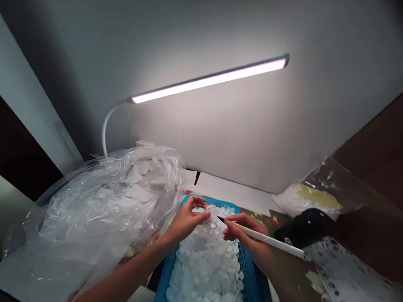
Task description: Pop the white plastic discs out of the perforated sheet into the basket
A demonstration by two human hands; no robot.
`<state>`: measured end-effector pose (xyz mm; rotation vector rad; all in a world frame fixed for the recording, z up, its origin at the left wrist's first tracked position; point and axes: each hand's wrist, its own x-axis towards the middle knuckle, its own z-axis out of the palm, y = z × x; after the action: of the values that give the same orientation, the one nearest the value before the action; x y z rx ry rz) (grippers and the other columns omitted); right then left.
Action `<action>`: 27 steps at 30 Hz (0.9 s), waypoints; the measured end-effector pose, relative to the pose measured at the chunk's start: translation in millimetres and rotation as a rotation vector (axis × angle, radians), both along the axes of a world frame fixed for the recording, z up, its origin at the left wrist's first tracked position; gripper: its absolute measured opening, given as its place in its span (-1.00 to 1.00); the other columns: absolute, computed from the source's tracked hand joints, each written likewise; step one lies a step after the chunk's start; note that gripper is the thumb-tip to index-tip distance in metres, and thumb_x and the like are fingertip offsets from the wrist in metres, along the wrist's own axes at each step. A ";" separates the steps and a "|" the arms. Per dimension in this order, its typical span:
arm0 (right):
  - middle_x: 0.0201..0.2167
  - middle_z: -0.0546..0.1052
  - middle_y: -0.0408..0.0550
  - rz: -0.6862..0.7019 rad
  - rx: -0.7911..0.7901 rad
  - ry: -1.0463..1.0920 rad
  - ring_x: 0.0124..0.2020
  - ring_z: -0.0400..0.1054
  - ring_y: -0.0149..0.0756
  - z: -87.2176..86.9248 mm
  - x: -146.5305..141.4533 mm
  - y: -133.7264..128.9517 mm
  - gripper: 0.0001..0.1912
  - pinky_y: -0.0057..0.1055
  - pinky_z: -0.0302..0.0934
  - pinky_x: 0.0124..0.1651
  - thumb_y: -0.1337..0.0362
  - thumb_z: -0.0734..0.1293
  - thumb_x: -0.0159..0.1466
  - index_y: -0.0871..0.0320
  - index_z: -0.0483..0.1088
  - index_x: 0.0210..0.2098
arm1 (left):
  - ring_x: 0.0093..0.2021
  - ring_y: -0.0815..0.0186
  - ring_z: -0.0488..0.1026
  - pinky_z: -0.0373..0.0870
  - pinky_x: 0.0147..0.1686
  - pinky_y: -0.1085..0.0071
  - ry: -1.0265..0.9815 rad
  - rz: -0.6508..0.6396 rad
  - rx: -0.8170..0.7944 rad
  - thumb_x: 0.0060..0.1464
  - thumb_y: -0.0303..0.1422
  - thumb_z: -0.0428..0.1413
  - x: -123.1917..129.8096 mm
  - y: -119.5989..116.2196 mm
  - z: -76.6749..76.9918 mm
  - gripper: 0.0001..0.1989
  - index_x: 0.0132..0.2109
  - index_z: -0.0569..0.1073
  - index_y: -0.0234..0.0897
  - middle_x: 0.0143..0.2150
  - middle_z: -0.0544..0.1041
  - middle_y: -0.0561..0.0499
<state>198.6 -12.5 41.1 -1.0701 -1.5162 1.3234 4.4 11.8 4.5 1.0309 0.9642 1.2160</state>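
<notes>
My left hand is over the far end of a blue plastic basket, thumb and fingertips pinched at the edge of a small white sheet with round shapes. My right hand grips a slim white pen-like tool with a dark, pointed tip. That tip is close to the sheet, just right of my left fingertips; whether it touches cannot be made out. Below both hands, a heap of small white translucent discs fills the basket.
A large clear plastic bag of white scraps bulges on the left. On the right are a black object, a white sheet punched with round holes and another clear bag. A lit bar lamp hangs above, before a wall.
</notes>
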 end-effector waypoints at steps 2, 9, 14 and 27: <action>-0.52 0.56 -0.10 0.009 0.029 0.003 -0.46 0.47 -0.32 0.0 -5.6 10.6 -0.73 -0.44 0.34 -0.36 0.06 0.37 0.19 0.15 0.43 -0.32 | -0.38 0.45 0.46 0.39 -0.32 0.47 -0.031 0.008 0.045 -0.14 -0.31 0.33 -4.0 3.5 -6.9 -0.56 -0.14 0.31 -0.28 -0.19 0.38 0.04; -0.41 0.58 -0.04 0.029 0.076 -0.048 -0.32 0.47 -0.21 -18.1 -18.8 25.2 -0.69 -0.37 0.32 -0.23 0.01 0.36 0.18 0.15 0.46 -0.31 | -0.24 0.33 0.51 0.39 -0.15 0.31 -0.137 -0.036 0.142 -0.07 -0.33 0.30 -11.0 -2.2 -17.6 -0.15 0.26 -0.01 -0.16 0.06 0.37 -0.15; -0.42 0.57 -0.04 0.024 0.087 -0.126 -0.29 0.45 -0.15 -29.6 -19.9 21.7 -0.66 -0.34 0.29 -0.23 -0.03 0.36 0.16 0.14 0.50 -0.36 | -0.05 0.19 0.45 0.34 -0.04 0.22 -0.151 -0.009 0.197 -0.03 -0.36 0.28 -13.9 -3.4 -27.1 -0.12 0.31 -0.06 -0.17 0.09 0.41 -0.20; -0.28 0.51 -0.04 0.061 -0.116 0.417 -0.07 0.38 -0.12 -46.9 -29.4 32.3 -0.79 -0.18 0.21 0.12 0.12 0.45 0.10 0.14 0.50 -0.44 | 0.03 0.14 0.44 0.34 0.02 0.25 -0.023 -0.108 0.314 0.05 -0.37 0.23 -22.3 -6.8 -21.4 -0.62 0.06 0.46 -0.15 0.04 0.51 -0.09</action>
<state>169.2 19.8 -5.8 -0.7591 -1.1792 1.5788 -17.9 5.0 -17.0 1.2950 0.7028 1.3117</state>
